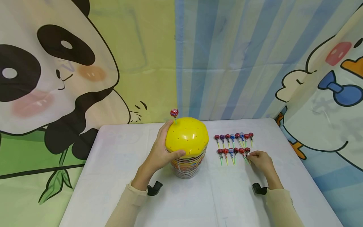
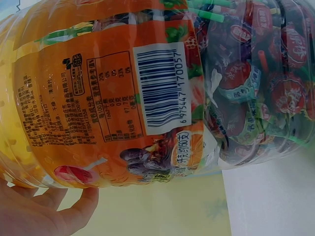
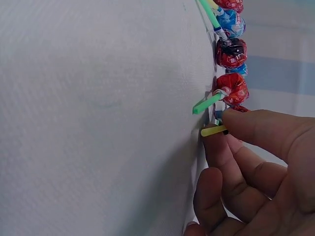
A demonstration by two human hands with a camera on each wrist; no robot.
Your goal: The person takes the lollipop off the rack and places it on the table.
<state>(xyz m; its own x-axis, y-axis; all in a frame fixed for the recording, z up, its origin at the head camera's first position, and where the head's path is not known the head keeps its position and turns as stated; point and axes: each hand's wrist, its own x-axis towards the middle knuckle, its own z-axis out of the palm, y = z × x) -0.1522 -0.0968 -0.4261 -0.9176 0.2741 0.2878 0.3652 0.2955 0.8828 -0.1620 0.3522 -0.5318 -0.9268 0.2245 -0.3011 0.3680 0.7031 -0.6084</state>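
A clear ribbed jar (image 1: 185,170) with a domed yellow lid (image 1: 188,135) stands upright on the table. Its orange label (image 2: 113,64) and many wrapped lollipops (image 2: 241,78) inside show in the left wrist view. My left hand (image 1: 161,151) grips the jar around its lid, thumb on the near side. One red lollipop (image 1: 174,113) stands upright in the lid, near the left fingertips; small dots or holes mark the lid. My right hand (image 1: 262,162) pinches the yellow stick (image 3: 211,131) of the lollipop (image 1: 247,149) at the right end of the front row.
Two rows of lollipops lie right of the jar: a back row (image 1: 233,136) and a front row (image 1: 225,152), sticks pointing nearer me. They rest on a white-covered table (image 1: 210,201). Behind hangs a cartoon-printed curtain (image 1: 153,56), its foot along the table's far edge.
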